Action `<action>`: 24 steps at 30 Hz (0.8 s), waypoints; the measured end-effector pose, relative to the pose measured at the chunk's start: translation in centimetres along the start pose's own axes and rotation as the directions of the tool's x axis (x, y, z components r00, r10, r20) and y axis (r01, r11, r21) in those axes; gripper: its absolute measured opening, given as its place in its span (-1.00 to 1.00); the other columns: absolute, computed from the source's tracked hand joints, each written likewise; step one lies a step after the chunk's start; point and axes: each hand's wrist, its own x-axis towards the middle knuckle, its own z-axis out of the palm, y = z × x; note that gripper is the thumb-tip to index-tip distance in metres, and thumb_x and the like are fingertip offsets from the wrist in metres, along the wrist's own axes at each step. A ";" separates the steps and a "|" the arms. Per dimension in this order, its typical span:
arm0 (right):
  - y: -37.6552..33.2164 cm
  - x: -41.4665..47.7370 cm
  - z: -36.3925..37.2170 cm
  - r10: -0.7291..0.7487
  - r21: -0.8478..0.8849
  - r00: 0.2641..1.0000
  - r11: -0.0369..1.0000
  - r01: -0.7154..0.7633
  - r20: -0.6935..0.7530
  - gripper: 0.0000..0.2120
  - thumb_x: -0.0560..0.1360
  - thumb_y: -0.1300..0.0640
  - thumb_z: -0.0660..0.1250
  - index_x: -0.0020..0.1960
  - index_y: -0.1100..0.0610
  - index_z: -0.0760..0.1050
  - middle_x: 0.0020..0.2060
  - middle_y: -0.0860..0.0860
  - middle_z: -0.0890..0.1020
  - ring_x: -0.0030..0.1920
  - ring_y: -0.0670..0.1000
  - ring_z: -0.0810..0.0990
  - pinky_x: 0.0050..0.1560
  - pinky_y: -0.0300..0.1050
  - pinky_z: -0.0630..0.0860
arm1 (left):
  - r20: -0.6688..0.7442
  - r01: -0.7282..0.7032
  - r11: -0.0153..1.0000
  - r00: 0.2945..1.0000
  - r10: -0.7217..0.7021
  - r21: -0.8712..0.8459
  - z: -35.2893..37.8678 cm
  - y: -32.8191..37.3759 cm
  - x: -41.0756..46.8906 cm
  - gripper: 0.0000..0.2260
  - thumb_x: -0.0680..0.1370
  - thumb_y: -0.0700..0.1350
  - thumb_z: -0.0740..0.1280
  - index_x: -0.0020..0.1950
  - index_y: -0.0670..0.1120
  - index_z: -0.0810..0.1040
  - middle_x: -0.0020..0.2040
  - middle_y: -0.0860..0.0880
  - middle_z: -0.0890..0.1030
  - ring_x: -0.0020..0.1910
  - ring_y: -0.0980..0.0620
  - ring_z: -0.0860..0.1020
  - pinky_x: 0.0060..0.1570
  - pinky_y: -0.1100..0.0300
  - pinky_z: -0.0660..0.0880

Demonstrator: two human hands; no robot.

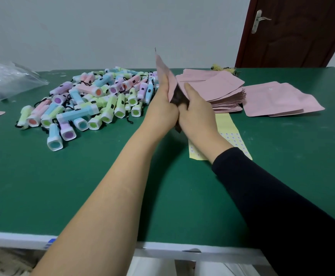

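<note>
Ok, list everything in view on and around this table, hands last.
held pouch: one, pink, upright between both hands
torches: a pile too big to count, pastel pink, blue, green and purple, left of the hands
pouch stack: one, pink, behind the right hand
loose pouches: at least two, pink, right of the stack
sticker sheet: one, yellow, under the right wrist
clear bag: one, far left
table: one, green
door: one, dark red, back right
left hand: bare arm, holds the held pouch
right hand: dark sleeve, holds the held pouch
</note>
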 end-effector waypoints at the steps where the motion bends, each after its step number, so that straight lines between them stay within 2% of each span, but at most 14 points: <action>1: 0.1 0.1 -0.1 -0.003 -0.002 1.000 1.000 0.003 0.001 -0.56 0.57 0.23 0.16 0.43 0.03 0.36 0.14 0.09 0.64 0.11 0.18 0.55 -0.11 -0.15 0.31 | 0.024 -0.011 1.000 1.000 0.011 0.005 0.1 0.1 -0.2 -0.31 0.55 -0.40 0.06 0.62 0.07 0.04 0.40 -0.09 0.48 0.29 0.01 0.52 0.29 0.07 0.47; 2: 0.2 0.2 -0.2 -0.014 -0.007 1.000 1.000 0.014 0.015 -0.53 0.57 0.23 0.17 0.47 0.00 0.34 0.17 0.06 0.63 0.14 0.15 0.55 -0.09 -0.19 0.32 | 0.032 -0.034 0.999 0.999 0.033 0.016 0.4 0.1 -0.3 -0.31 0.56 -0.41 0.06 0.62 0.06 0.02 0.47 -0.12 0.41 0.38 -0.03 0.45 0.35 0.09 0.41; 4: 0.3 0.4 -0.3 -0.033 -0.009 0.999 0.999 0.034 0.037 -0.47 0.54 0.26 0.16 0.46 -0.06 0.35 0.16 0.03 0.64 0.13 0.11 0.57 -0.03 -0.19 0.40 | -0.001 -0.087 0.994 0.996 0.087 0.071 0.7 0.4 -0.8 -0.34 0.58 -0.42 0.08 0.62 -0.04 -0.01 0.56 -0.07 0.26 0.48 0.02 0.31 0.34 0.39 0.28; 5: 0.3 0.5 -0.4 -0.030 -0.009 0.999 0.999 0.030 0.035 -0.44 0.51 0.30 0.14 0.45 -0.07 0.38 0.14 0.02 0.65 0.11 0.11 0.57 -0.03 -0.18 0.43 | -0.024 -0.114 0.990 0.993 0.116 0.079 0.6 0.3 -0.8 -0.34 0.58 -0.43 0.09 0.62 -0.05 -0.01 0.56 -0.02 0.24 0.48 0.07 0.30 0.27 0.51 0.25; 6: 0.4 0.6 -0.5 -0.013 -0.009 1.000 1.000 0.014 0.022 -0.42 0.48 0.33 0.13 0.44 -0.05 0.39 0.15 0.02 0.64 0.12 0.11 0.57 -0.03 -0.20 0.42 | -0.040 -0.104 0.994 0.994 0.105 0.039 0.5 0.3 -0.8 -0.32 0.56 -0.44 0.08 0.62 -0.02 0.00 0.53 0.00 0.29 0.44 0.09 0.35 0.23 0.52 0.29; 8: 0.8 1.0 -0.7 0.051 0.007 0.998 0.999 -0.051 -0.024 -0.41 0.44 0.38 0.13 0.43 0.04 0.40 0.24 0.04 0.59 0.21 0.12 0.53 -0.01 -0.28 0.33 | -0.086 -0.027 0.997 0.996 0.021 -0.070 0.1 0.2 -0.5 -0.29 0.54 -0.46 0.04 0.61 0.05 0.06 0.47 0.03 0.38 0.36 0.05 0.45 0.21 0.33 0.44; 11: 1.3 1.2 -1.0 0.142 0.055 0.988 0.989 -0.139 -0.055 -0.45 0.47 0.38 0.15 0.43 0.12 0.38 0.28 0.05 0.55 0.26 0.11 0.50 0.02 -0.24 0.31 | -0.183 0.016 0.996 0.983 -0.033 -0.092 -0.2 0.4 -0.5 -0.31 0.53 -0.46 0.03 0.59 0.04 0.15 0.48 -0.01 0.39 0.41 0.00 0.41 0.27 0.26 0.41; 13: 1.1 0.9 -0.7 0.135 0.077 0.988 0.989 -0.130 -0.071 -0.57 0.50 0.30 0.22 0.35 0.13 0.39 0.12 0.04 0.61 0.12 0.11 0.55 -0.03 -0.16 0.38 | -0.204 0.010 0.992 0.978 -0.036 -0.126 0.0 0.4 -0.7 -0.36 0.55 -0.44 0.03 0.56 0.03 0.26 0.39 -0.02 0.48 0.33 0.01 0.48 0.25 0.23 0.45; 15: 0.6 0.5 -0.4 0.080 0.082 0.989 0.994 -0.070 -0.126 -0.75 0.49 0.21 0.29 0.16 0.11 0.39 -0.13 -0.04 0.57 -0.09 0.03 0.55 -0.14 -0.10 0.40 | -0.207 0.021 0.990 0.977 -0.050 -0.139 -0.1 0.2 -0.6 -0.32 0.52 -0.45 0.02 0.54 0.09 0.30 0.26 -0.02 0.56 0.16 0.02 0.55 0.01 0.31 0.51; 17: -0.6 0.2 -0.3 0.006 0.140 0.980 0.990 0.022 -0.198 -0.84 0.47 0.17 0.32 -0.06 0.04 0.34 -0.31 -0.15 0.45 -0.29 -0.15 0.46 -0.26 -0.17 0.36 | -0.228 0.022 0.985 0.972 -0.061 -0.170 -0.5 0.0 -0.3 -0.32 0.53 -0.42 0.04 0.54 0.14 0.30 0.16 -0.03 0.60 0.01 0.02 0.58 -0.20 0.33 0.50; 19: -2.0 -0.4 -0.3 -0.087 0.203 0.968 0.970 0.136 -0.234 -0.81 0.49 0.14 0.35 -0.19 0.01 0.34 -0.40 -0.14 0.44 -0.36 -0.17 0.43 -0.32 -0.29 0.34 | -0.250 -0.018 0.983 0.968 -0.029 -0.183 -0.7 0.0 -0.3 -0.39 0.60 -0.33 0.09 0.54 0.21 0.26 0.03 -0.02 0.62 -0.16 0.07 0.55 -0.31 0.31 0.51; 22: -3.2 -1.5 0.1 -0.160 0.234 0.974 0.952 0.196 -0.162 -0.88 0.55 0.14 0.29 -0.15 0.11 0.53 -0.28 -0.06 0.61 -0.25 -0.07 0.54 -0.18 -0.18 0.45 | -0.253 -0.080 0.978 0.967 0.029 -0.195 -0.8 -0.3 -0.4 -0.46 0.64 -0.27 0.15 0.55 0.16 0.25 -0.11 -0.02 0.58 -0.23 0.09 0.48 -0.22 0.22 0.47; 24: -3.2 -1.8 0.5 -0.121 0.219 0.992 0.967 0.128 -0.045 -0.77 0.61 0.18 0.19 -0.18 0.10 0.52 -0.27 -0.05 0.60 -0.24 -0.04 0.50 -0.21 -0.17 0.39 | -0.237 -0.084 0.977 0.971 0.036 -0.196 -1.0 -0.5 -0.2 -0.41 0.61 -0.34 0.15 0.57 0.12 0.22 0.06 0.06 0.61 -0.11 0.07 0.55 -0.11 0.27 0.48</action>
